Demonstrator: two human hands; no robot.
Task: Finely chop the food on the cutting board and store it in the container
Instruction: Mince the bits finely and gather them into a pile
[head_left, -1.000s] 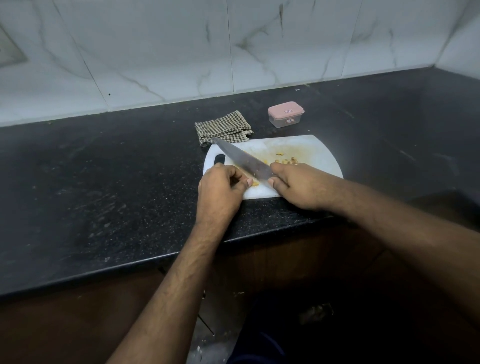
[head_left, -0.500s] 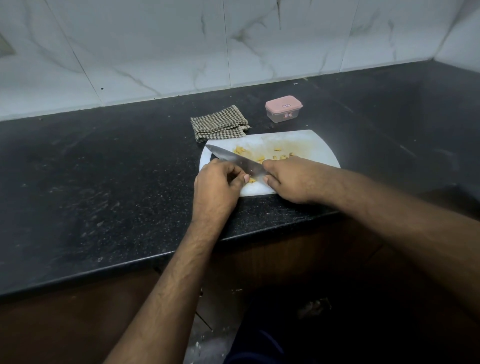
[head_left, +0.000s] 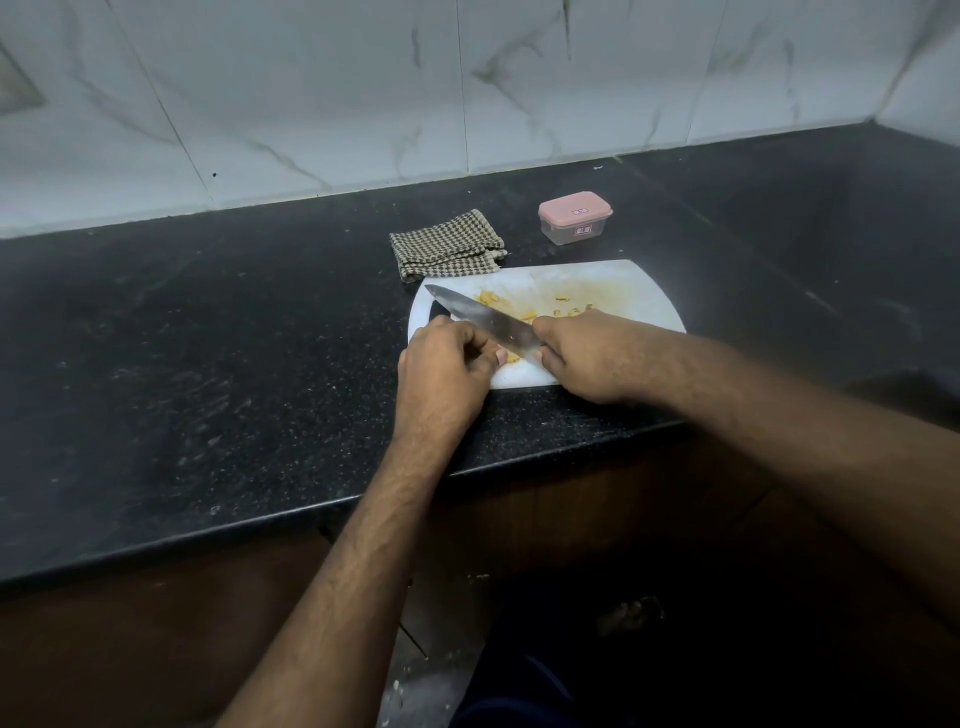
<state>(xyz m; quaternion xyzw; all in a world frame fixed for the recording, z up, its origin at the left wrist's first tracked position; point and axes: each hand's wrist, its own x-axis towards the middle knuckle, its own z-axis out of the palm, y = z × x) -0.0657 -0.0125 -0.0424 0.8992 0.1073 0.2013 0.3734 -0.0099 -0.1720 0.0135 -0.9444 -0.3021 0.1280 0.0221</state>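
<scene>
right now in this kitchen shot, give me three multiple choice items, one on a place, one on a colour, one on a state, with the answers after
1. Where does the folded brown-and-cream checked cloth lie?
A. on the black stone counter by the white plastic cutting board's far left corner
B. on top of the container
C. under the board

2. What colour is the lid of the small clear plastic container?
A. green
B. pink
C. black

3. How is the container now?
A. lid off
B. tipped over
C. upright with its lid on

Answers:
1 A, the cloth sits on the counter at that corner.
2 B, the lid is pink.
3 C, it stands closed beyond the board, while the right hand grips the steel knife and the left hand pinches yellow food.
</scene>
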